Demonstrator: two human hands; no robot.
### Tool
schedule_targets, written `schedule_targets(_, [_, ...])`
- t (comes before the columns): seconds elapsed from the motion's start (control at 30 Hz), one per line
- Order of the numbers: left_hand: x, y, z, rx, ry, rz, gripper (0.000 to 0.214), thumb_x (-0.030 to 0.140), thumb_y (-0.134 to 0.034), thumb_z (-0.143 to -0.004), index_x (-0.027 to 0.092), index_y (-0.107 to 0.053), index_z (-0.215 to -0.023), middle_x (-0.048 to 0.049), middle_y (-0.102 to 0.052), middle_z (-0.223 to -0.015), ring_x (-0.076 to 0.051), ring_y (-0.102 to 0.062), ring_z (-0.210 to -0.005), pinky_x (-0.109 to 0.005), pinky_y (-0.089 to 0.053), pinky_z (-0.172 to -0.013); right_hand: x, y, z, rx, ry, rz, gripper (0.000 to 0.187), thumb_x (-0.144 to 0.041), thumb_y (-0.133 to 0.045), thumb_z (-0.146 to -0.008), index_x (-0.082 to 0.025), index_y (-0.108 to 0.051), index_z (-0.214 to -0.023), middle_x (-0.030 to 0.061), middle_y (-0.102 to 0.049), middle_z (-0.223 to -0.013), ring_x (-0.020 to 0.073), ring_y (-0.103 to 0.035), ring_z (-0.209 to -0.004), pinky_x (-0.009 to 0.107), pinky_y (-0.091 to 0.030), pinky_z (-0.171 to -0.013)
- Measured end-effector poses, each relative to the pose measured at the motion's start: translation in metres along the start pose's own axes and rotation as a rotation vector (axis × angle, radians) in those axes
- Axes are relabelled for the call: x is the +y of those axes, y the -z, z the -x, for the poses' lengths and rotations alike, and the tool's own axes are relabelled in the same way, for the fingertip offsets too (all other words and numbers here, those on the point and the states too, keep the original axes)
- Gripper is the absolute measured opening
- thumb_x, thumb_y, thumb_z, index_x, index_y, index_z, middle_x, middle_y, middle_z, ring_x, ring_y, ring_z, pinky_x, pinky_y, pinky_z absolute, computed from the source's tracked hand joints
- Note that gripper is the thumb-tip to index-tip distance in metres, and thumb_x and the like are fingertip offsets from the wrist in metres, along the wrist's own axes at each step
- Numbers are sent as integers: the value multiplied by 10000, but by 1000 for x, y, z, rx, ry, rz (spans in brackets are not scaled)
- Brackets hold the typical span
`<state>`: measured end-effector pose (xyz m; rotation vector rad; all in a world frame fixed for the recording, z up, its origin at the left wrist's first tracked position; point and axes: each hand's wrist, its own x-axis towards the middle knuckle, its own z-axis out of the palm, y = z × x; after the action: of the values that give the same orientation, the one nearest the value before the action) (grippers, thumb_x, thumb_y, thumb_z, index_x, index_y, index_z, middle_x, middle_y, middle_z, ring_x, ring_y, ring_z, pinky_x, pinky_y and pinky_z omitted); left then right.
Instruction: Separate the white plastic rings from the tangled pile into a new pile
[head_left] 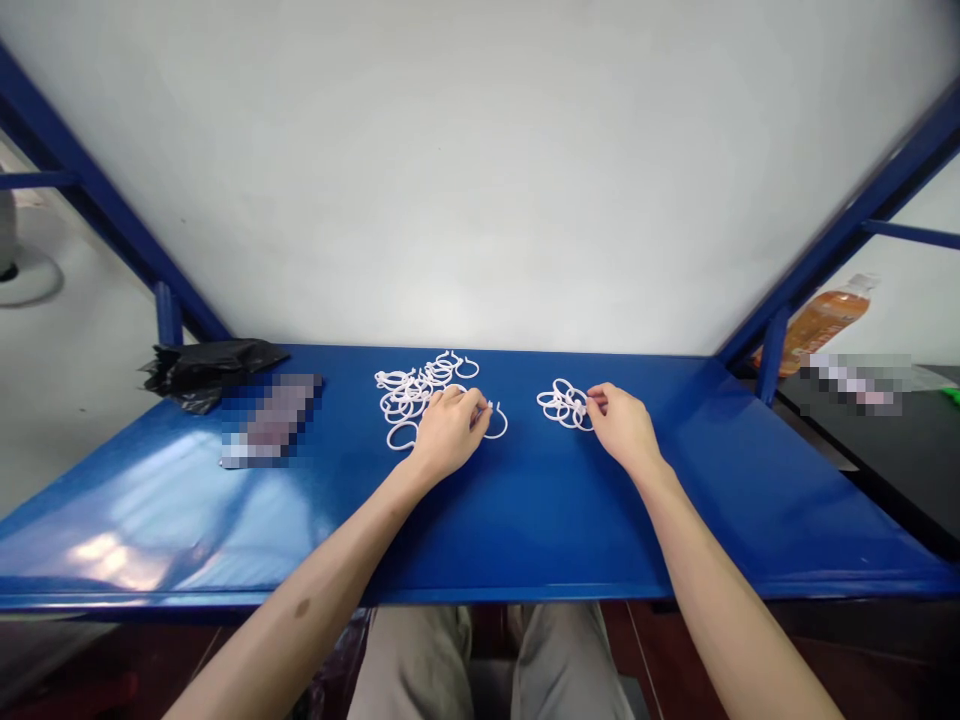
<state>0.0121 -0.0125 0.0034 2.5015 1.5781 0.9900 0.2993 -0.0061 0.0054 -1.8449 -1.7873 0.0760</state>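
At the large ring pile's (406, 404) right edge, the left hand (448, 428) seems to pinch a white ring (505, 424), while farther right the right hand (621, 420) pinches the small ring pile (559, 404), thinness presumably inviting narrow grips

Open lane on table (517, 530) between left ring pile (409, 394) and right ring pile (577, 408), down to front edge; another gap between left ring pile and blurred item (279, 420). Wall (480, 200) blocks back, slanted bars (101, 205) both ends, bag (217, 366) back left. Left hand (451, 420) covers part of left ring pile; right hand (621, 422) blocks right ring pile's right side.
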Motion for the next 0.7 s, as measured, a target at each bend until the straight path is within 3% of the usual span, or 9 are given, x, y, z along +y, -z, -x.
schedule_targets(0.1, [1, -2, 1, -13, -13, 0, 64, 249, -545, -967, 223, -593, -933, -10, -649, -710, -244, -608, -883, -391, -422, -834, -4, 1, 1, 89, 46, 32, 198, -232, -533, -940, -182, -677, -1066, 98, -738, -985, 272, -654, -960, 379, -501, -826])
schedule_targets(0.2, [2, -4, 2, -2, -5, 2, 64, 250, -538, -974, 214, -590, -983, -13, -657, -736, -243, -614, -896, -398, -434, -851, -17, 0, 5, 161, 143, -104, 214, -300, -538, -958, -189, -687, -1065, 100, -736, -988, 277, -641, -987, 406, -510, -860])
schedule_targets(0.27, [3, -4, 2, 20, -9, 14, 86, 250, -527, -982, 212, -589, -1028, -17, -669, -764, -241, -622, -910, -403, -440, -865, -31, -3, 11, 111, 205, -282, 234, -368, -550, -969, -206, -692, -1061, 85, -737, -989, 242, -664, -927, 383, -530, -829])
schedule_targets(0.33, [5, -4, 2, 42, -24, 23, 110, 256, -518, -987, 216, -590, -1060, -20, -680, -784, -240, -627, -926, -402, -445, -874, -47, -9, 21, -19, 264, -434, 248, -414, -565, -968, -224, -689, -1067, 67, -740, -980, 208, -684, -866, 346, -544, -772])
schedule_targets(0.47, [15, -3, 3, 62, -45, 33, 112, 255, -524, -982, 225, -597, -1063, -14, -687, -768, -237, -627, -921, -398, -445, -876, -72, -20, 37, -210, 319, -537, 222, -403, -581, -967, -236, -645, -1099, 16, -738, -888, 170, -689, -766, 310, -537, -719])
schedule_targets(0.57, [22, -3, 4, 60, -43, 85, 94, 248, -542, -976, 226, -595, -1050, -8, -697, -776, -233, -626, -923, -398, -449, -879, -77, -26, 40, -220, 325, -557, 175, -372, -521, -1000, -240, -622, -1056, -14, -710, -776, 168, -678, -683, 306, -519, -692])
schedule_targets(0.7, [26, -6, 7, 74, -47, 229, 58, 248, -553, -983, 225, -606, -984, -25, -721, -902, -207, -625, -921, -360, -487, -840, -74, -27, 39, -168, 360, -569, 161, -346, -486, -1018, -244, -606, -984, -2, -714, -789, 176, -684, -686, 293, -501, -676])
